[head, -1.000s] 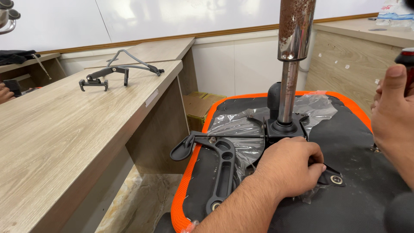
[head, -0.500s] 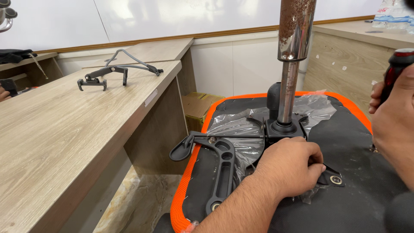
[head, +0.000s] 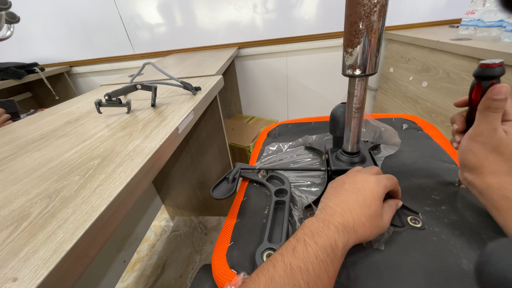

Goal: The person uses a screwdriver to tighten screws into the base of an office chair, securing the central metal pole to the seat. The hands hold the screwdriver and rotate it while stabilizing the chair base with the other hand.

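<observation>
Pressing down on the black mechanism plate (head: 298,192), left hand (head: 357,205) lies flat and closed over it, unmoved, just beside the rusty gas-lift cylinder (head: 362,69). Plate sits mid-underside of the upturned orange-edged chair seat (head: 426,245), plastic wrap (head: 293,160) under it. Right hand (head: 488,138), clamped on a red-and-black screwdriver handle (head: 482,88), has risen at the seat's right edge since a second ago; tool looks ready, tip not visible. Spare armrest bracket (head: 133,93) lies at the desk's (head: 80,176) far edge.
</observation>
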